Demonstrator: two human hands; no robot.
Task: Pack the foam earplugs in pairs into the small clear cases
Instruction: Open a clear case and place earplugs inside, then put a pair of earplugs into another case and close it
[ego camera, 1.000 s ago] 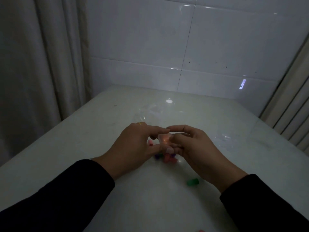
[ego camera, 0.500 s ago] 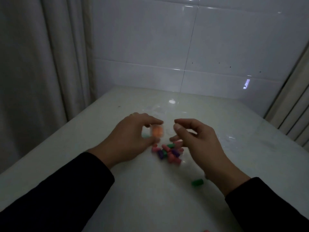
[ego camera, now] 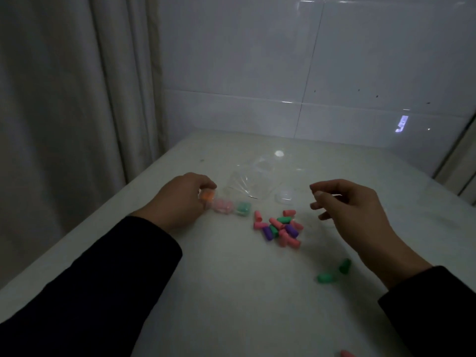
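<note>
White tabletop, dim room, tiled wall behind, curtain at my left. My left hand pinches the orange-filled case beside two packed cases, pink and green. My right hand hangs loosely curled, holding nothing. One loose earplug heap lies between them; two green earplugs lie apart.

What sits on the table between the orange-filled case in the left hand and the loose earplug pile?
In the head view: a pink-filled case, then a green-filled case, in a row.
</note>
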